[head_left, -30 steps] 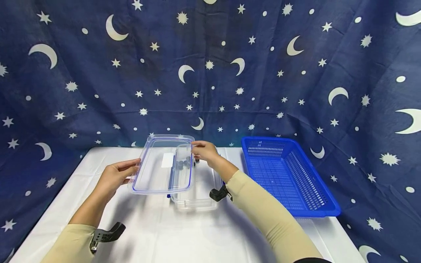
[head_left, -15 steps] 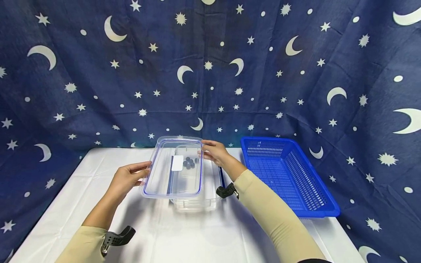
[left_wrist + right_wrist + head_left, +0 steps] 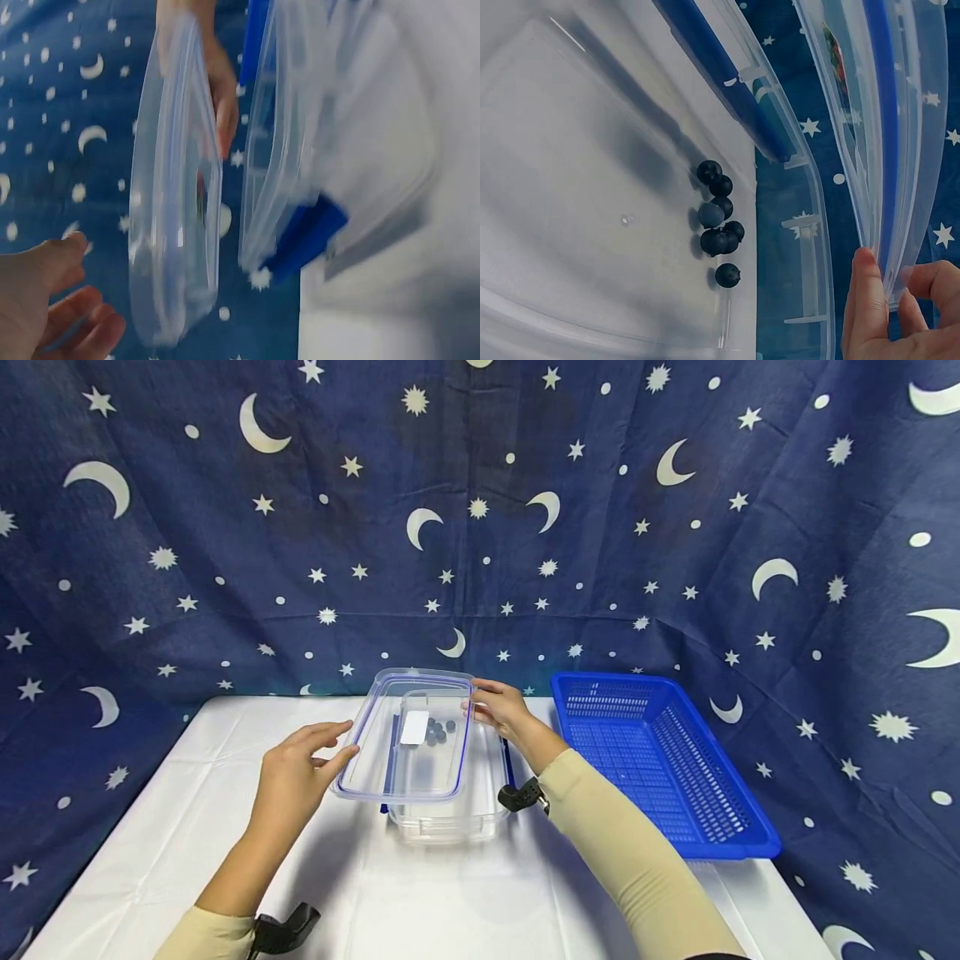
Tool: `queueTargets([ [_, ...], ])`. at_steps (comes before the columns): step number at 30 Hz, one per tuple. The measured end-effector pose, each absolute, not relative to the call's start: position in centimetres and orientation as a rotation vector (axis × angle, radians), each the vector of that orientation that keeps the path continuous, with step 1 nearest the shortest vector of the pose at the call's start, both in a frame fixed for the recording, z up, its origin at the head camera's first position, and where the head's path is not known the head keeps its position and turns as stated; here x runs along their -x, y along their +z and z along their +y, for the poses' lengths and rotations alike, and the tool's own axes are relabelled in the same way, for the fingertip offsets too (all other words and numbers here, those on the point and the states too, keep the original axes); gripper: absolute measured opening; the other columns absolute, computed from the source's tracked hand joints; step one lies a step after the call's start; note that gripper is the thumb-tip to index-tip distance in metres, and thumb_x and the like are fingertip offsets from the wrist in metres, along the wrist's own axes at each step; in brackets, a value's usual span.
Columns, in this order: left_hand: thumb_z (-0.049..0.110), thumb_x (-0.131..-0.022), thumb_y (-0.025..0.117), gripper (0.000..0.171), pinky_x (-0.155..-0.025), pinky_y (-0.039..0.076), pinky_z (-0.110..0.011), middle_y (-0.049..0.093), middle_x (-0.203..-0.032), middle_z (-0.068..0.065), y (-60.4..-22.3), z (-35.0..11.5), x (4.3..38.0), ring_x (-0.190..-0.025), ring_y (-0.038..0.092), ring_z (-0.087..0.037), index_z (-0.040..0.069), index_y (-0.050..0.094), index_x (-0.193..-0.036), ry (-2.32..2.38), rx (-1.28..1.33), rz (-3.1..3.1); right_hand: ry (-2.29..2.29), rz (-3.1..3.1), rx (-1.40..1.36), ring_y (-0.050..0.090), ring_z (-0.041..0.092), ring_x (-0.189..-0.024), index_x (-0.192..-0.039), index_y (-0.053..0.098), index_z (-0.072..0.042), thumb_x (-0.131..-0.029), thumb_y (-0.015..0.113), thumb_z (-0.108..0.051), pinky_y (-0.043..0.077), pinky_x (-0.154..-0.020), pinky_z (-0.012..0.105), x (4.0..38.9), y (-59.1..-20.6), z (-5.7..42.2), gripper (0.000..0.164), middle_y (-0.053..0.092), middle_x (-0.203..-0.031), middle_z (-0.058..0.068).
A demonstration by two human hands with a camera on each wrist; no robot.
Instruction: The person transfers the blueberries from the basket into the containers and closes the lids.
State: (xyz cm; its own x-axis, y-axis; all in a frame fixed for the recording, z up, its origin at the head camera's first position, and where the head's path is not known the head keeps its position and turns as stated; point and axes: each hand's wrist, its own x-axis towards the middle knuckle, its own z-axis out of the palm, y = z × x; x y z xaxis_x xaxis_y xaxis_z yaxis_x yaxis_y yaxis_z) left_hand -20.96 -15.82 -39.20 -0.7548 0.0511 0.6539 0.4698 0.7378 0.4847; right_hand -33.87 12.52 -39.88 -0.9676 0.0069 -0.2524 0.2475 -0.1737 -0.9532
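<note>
My right hand (image 3: 501,706) pinches the right edge of a clear plastic lid (image 3: 367,772) with a blue seal and a white label. In the right wrist view its fingertips (image 3: 867,281) and thumb grip the lid's edge. The lid is held above a clear food container (image 3: 450,828) with blue side clips. Beside the lid's left edge is my left hand (image 3: 296,768), its fingers loosely bent; the left wrist view shows a gap between them and the lid (image 3: 169,217). Several blueberries (image 3: 714,240) lie on the container's floor near one end wall.
A blue plastic basket (image 3: 667,768) with slotted sides stands on the right of the white-covered table (image 3: 420,902). Behind the table hangs a dark blue cloth (image 3: 337,527) with moons and stars.
The lid has moved right, further over the container, carried with both hands. My left fingers have come off its left edge; my right hand still grips the other side.
</note>
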Motion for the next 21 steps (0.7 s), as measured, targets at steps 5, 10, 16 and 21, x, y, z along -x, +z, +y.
queueTargets([
  [5,0.019,-0.075,0.086,0.038,-0.063,0.061,-0.032,0.073,-0.103,-0.004,-39.7,-13.7,19.0,-0.076,0.068,-0.017,0.011,0.076,-0.111,-0.682,0.594,-2.217,-2.283,1.907,-0.336,0.069,0.021,-0.085,-0.138,0.055,-0.001,-0.09,0.056,0.007,0.061,-0.071,0.021,34.1,-40.0,12.8,0.048,0.053,-0.134,0.027],
  [10,0.03,-0.081,0.078,0.037,-0.072,0.062,-0.036,0.073,-0.106,-0.001,-40.3,-11.7,17.5,-0.092,0.069,-0.02,0.013,0.075,-0.114,-0.514,0.767,-2.159,-2.289,1.908,-0.367,0.07,0.018,-0.08,-0.138,0.056,-0.002,-0.091,0.057,0.006,0.061,-0.068,0.019,34.1,-39.9,13.1,0.048,0.054,-0.133,0.026],
  [16,0.024,-0.079,0.079,0.038,-0.074,0.062,-0.03,0.073,-0.109,0.0,-41.0,-10.0,16.8,-0.093,0.071,-0.017,0.011,0.074,-0.114,-0.375,0.903,-2.086,-2.309,1.881,-0.37,0.069,0.02,-0.082,-0.138,0.055,0.0,-0.09,0.057,0.008,0.061,-0.068,0.019,34.2,-40.0,13.0,0.049,0.051,-0.138,0.026],
  [21,0.015,-0.083,0.068,0.032,-0.078,0.062,-0.031,0.074,-0.107,-0.002,-41.7,-9.5,17.1,-0.091,0.072,-0.019,0.01,0.073,-0.114,-0.252,0.944,-2.026,-2.322,1.858,-0.373,0.069,0.022,-0.084,-0.138,0.055,0.0,-0.089,0.057,0.009,0.061,-0.07,0.02,34.1,-40.3,13.0,0.049,0.051,-0.137,0.025],
])
